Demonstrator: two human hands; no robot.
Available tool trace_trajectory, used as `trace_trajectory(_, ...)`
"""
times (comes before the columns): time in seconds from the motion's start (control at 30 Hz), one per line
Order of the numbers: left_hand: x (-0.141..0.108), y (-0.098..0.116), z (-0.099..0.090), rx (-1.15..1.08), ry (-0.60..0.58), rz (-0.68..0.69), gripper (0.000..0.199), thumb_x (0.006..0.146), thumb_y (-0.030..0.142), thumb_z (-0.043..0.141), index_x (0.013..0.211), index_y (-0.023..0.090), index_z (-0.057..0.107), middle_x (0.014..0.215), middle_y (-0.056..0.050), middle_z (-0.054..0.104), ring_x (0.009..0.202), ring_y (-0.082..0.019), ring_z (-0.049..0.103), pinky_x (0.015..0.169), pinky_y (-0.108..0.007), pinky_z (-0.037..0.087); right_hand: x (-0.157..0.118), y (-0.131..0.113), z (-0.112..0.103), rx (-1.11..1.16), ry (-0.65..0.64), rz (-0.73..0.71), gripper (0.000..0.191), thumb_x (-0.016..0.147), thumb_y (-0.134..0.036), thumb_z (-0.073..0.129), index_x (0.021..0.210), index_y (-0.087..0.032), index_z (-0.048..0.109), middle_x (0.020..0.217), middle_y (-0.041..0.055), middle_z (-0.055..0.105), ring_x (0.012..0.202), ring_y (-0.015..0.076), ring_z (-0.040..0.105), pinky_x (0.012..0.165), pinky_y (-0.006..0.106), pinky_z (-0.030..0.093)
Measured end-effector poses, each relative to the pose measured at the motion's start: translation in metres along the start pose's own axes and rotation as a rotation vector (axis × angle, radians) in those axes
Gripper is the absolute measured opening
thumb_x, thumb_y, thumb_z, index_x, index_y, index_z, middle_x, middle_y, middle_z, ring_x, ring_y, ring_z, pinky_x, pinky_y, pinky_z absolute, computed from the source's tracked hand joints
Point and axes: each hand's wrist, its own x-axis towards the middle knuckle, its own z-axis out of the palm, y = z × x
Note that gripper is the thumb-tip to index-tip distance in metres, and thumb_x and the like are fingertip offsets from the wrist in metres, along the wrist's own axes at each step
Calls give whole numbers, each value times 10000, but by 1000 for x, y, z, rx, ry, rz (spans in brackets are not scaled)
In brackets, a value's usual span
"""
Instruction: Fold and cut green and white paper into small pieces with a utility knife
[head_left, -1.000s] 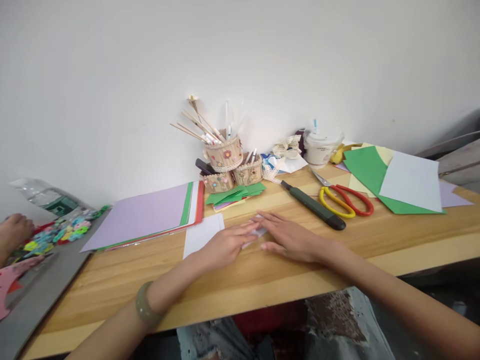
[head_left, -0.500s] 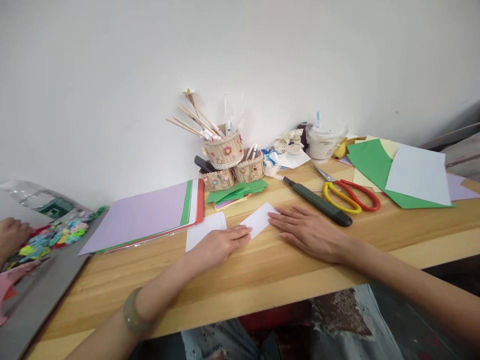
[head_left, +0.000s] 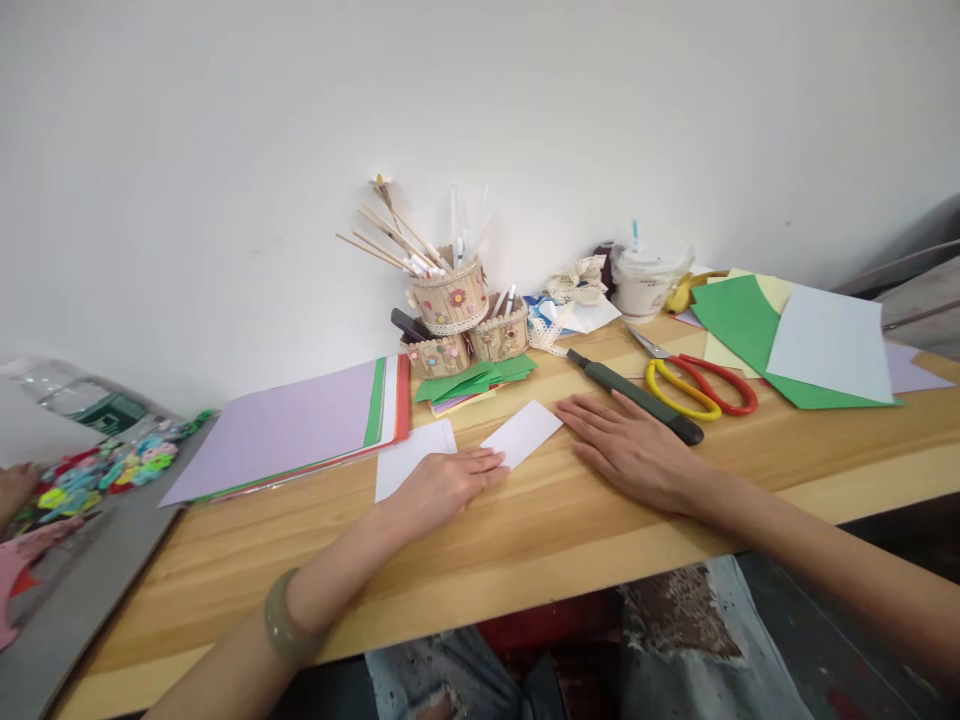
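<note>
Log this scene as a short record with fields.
Left hand: fingers on the near left end of a white paper strip; left hand
Right hand: spread flat on the table, fingertips by the strip's other end, contact unclear; right hand
Tools: dark green cutter, beside red-and-yellow scissors
Paper stack: lilac sheet on top
Back: flower-decorated holders, lidded cup

The bench (head_left: pixel 499 545) lies open on the near side between left hand (head_left: pixel 446 485) and right hand (head_left: pixel 637 455). Beyond the right, cutter (head_left: pixel 646 402) and scissors (head_left: pixel 675 361) obstruct; decorated holders (head_left: pixel 450 298) block the back.
</note>
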Motion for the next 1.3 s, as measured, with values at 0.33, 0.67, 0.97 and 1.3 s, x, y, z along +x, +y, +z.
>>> trace_trajectory(0.33,1,20,0,39,100,-112,484,836,-1,462,1294,133,544,1346,-121,560,1104,-234,647,852,-371,578,-1,4,-10,-218,200,333,555,962,-347,276,1349,22,424,1384,258,465,1277,343,422,1029,506,324)
trace_trajectory(0.67,70,-23,-8,-35,-72,-3,377,972,141,421,1317,257,523,1432,-10,491,1354,-214,405,1093,-439,344,18,18,-13,-335,82,385,413,923,-189,270,1158,-35,571,909,216,635,912,327,566,724,434,448)
trace_trajectory(0.97,58,3,-1,69,-37,-330,363,977,207,427,1315,91,490,1340,-192,512,1340,-305,380,1085,-477,314,-46,-18,-30,-175,34,83,730,791,-65,321,1480,-302,275,1183,97,580,676,156,624,434,236,411)
trace_trajectory(1.3,63,-1,6,-45,-76,-395,413,1001,267,399,1375,95,425,1469,-142,422,1355,-263,382,1107,-455,309,-76,-45,-44,-137,71,-137,861,642,53,331,1460,-217,340,1074,88,633,588,133,633,466,237,486)
